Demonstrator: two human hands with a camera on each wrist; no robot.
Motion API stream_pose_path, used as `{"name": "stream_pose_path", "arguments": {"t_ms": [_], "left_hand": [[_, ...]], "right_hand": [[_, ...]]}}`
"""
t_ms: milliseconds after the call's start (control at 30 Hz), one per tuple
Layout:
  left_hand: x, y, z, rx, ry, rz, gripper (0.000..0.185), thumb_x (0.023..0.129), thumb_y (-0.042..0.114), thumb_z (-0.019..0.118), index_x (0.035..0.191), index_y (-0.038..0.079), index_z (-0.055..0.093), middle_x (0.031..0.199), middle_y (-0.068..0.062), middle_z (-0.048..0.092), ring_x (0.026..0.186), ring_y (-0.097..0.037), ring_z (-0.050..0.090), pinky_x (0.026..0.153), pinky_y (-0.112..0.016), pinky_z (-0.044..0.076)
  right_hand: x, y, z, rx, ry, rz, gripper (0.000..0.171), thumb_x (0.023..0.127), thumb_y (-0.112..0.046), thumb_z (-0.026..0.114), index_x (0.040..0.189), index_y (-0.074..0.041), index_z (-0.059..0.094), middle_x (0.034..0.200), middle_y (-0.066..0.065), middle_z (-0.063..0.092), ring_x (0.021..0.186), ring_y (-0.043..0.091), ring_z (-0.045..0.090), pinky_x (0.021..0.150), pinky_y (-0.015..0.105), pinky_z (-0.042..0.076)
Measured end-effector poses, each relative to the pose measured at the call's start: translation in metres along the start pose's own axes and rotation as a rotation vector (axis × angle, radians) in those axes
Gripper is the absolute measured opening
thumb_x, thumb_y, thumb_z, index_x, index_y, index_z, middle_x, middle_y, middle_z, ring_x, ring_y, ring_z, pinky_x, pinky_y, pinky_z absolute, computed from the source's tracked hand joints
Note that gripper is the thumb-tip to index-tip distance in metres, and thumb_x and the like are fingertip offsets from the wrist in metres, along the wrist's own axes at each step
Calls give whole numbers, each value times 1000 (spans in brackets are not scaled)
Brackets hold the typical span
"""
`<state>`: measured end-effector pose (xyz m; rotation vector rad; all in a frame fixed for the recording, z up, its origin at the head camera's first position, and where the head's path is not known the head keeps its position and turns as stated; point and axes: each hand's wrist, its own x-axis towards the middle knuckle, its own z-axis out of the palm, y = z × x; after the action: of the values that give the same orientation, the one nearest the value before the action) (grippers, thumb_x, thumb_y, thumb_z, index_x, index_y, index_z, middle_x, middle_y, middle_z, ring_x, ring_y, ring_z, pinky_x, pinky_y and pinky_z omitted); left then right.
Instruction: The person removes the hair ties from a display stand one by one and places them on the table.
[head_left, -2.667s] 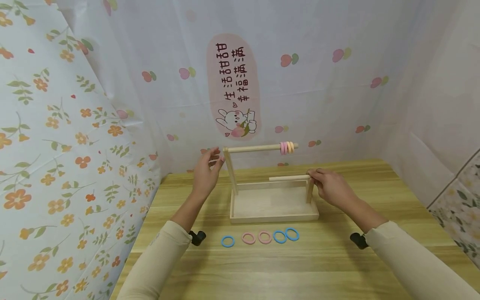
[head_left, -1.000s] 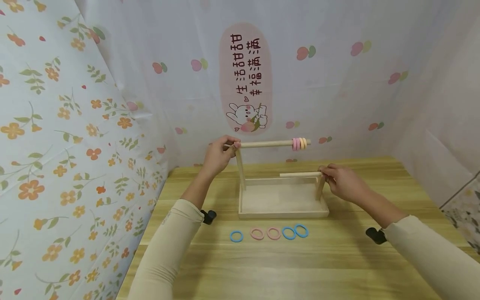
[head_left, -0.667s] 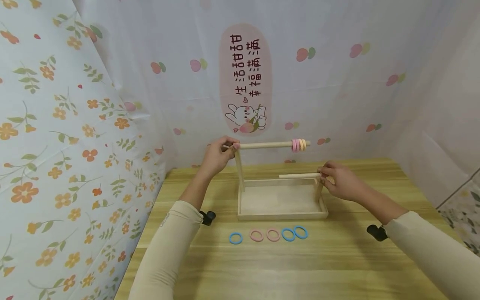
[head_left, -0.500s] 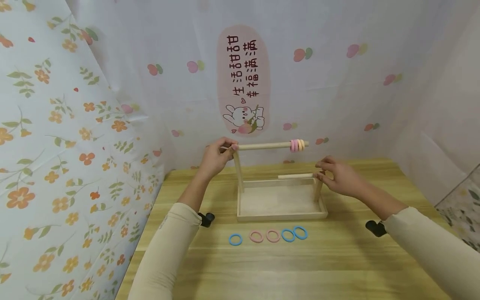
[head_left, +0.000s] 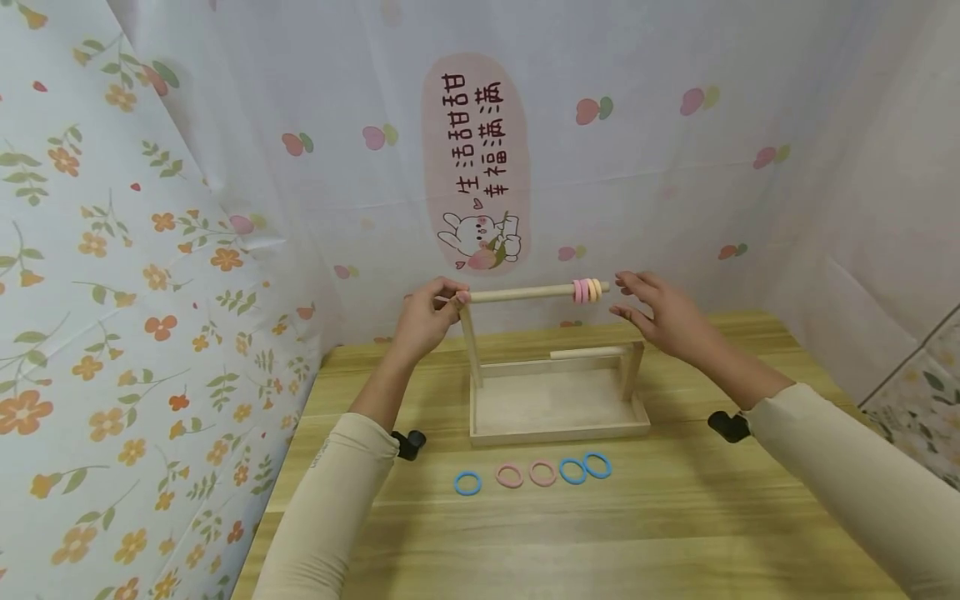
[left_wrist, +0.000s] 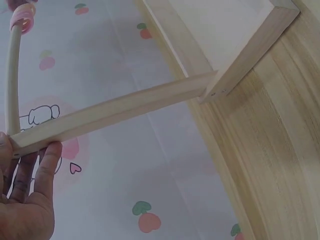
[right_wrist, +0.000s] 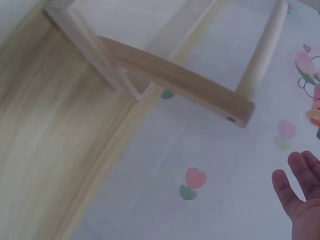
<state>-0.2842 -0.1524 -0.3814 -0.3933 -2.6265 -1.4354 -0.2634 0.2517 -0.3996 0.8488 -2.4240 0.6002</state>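
Observation:
A wooden rack has a tall post [head_left: 471, 346] at its left with an upper rod [head_left: 517, 294], and a short post [head_left: 632, 371] at its right with a bare lower rod [head_left: 588, 353]. My left hand [head_left: 426, 323] pinches the top of the tall post between thumb and fingers, as the left wrist view confirms. Pink rings [head_left: 581, 291] and pale orange rings [head_left: 594, 290] hang near the upper rod's free end. Just right of that end, my right hand [head_left: 663, 318] holds nothing, thumb and fingers spread apart. In the right wrist view an orange ring [right_wrist: 314, 116] shows above the fingertips.
In front of the rack's tray base [head_left: 558, 435] lie a blue ring [head_left: 467, 483], two pink rings [head_left: 509, 476] and two more blue rings [head_left: 597, 466]. They rest on a wood-grain table [head_left: 555, 542]. A printed cloth [head_left: 660, 192] hangs close behind the rack.
My left hand has moved from beside the tall post to pinching its top. My right hand has let go of the short post's top and risen to the upper rod's free end.

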Motion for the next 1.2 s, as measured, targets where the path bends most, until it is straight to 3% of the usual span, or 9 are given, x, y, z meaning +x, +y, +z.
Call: {"name": "stream_pose_path", "arguments": {"t_ms": [133, 333, 567, 767, 967, 1200], "left_hand": [[-1, 0, -1, 6, -3, 0, 33, 111, 43, 65, 131, 17, 75, 123, -9, 76, 102, -25, 76, 74, -33, 53], [1, 2, -3, -12, -14, -4, 32, 111, 41, 66, 129, 17, 75, 119, -9, 76, 98, -24, 75, 70, -31, 50], [2, 1, -4, -29, -30, -6, 32, 111, 41, 66, 129, 16, 75, 118, -10, 75, 97, -24, 73, 73, -33, 51], [1, -1, -5, -38, -39, -7, 31, 111, 40, 66, 128, 16, 74, 117, -10, 72, 97, -24, 72, 75, -35, 51], [1, 0, -5, -31, -33, -11, 31, 111, 40, 66, 129, 17, 74, 116, -9, 73, 96, -23, 72, 77, -35, 51], [1, 1, -6, -31, -37, -9, 30, 111, 39, 67, 129, 16, 75, 117, -10, 74, 97, -24, 74, 79, -36, 53]], "right_hand": [[12, -5, 0, 1, 7, -23, 47, 98, 2, 80, 142, 11, 66, 130, 31, 71, 103, 48, 74, 81, 61, 63], [22, -7, 2, 32, -15, -52, 52, 95, 8, 81, 145, 12, 64, 133, 31, 71, 116, 52, 72, 89, 64, 61], [29, -5, 9, 67, -2, -93, 49, 92, 4, 85, 138, 10, 69, 124, 27, 77, 107, 46, 74, 87, 61, 62], [31, -4, 13, 69, 53, -109, 42, 91, 6, 85, 132, 8, 74, 122, 27, 78, 110, 48, 73, 86, 62, 63], [32, -1, 14, 34, 108, -147, 42, 87, 5, 89, 127, 8, 77, 115, 24, 80, 103, 45, 73, 82, 58, 62], [30, 1, 13, 8, 121, -131, 38, 86, 4, 90, 123, 6, 79, 115, 22, 80, 104, 45, 74, 82, 59, 63]]}}
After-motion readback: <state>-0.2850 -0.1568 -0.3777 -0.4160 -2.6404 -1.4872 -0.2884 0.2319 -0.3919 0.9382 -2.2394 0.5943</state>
